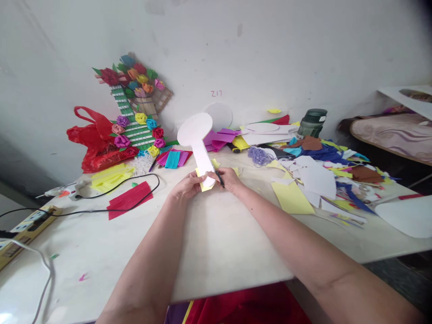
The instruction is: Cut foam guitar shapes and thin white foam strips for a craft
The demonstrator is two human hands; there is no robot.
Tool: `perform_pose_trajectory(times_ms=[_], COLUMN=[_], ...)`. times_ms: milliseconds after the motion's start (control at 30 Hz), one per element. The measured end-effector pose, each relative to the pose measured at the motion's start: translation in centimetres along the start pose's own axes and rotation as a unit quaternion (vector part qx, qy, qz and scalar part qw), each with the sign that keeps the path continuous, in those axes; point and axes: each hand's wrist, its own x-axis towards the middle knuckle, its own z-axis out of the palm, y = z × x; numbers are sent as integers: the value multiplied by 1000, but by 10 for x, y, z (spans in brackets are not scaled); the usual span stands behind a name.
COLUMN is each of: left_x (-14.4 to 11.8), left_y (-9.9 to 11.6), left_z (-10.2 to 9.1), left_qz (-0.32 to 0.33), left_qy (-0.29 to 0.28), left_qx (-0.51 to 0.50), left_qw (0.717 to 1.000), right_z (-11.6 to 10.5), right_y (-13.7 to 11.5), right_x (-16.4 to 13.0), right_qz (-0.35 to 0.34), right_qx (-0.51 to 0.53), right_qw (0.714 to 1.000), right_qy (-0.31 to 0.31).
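We grip a white paddle-shaped card cutout (199,146) upright over the worktop (216,234). Our left hand (185,185) pinches its stem against yellow paper (203,185) to steady it. Our right hand (231,179) closes around a black pen (219,178) at the stem's edge.

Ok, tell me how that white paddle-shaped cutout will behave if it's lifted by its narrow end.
The white cutout probably stays fairly stiff: both hands, left hand and right hand, grip only its bottom end, yet its round top stands up without drooping. It looks thin and flat, so likely light. A hard push on the round top might bend or crease it at the narrow neck.
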Motion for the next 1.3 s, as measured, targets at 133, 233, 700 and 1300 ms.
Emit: perform_pose_trajectory(times_ms=[133, 233, 700, 1300], left_x=[-1, -1, -1, 0], left_y=[1, 0, -3, -4], left_z=[0, 0, -1, -3], left_qz=[-2, 5, 8, 0], left_qy=[0, -15, -75, -86], left_qx=[-4, -3, 14, -19], left_qw=[1000, 1000, 997, 996], right_z=[3, 3, -6, -8], right_y=[0, -4, -4, -4], right_x=[0, -3, -7, -2], right_qz=[10, 16, 49, -43], right_qx=[7, 51, 166, -115], right_qw=[1000, 998, 977, 992], right_qy=[4, -14, -128, -32])
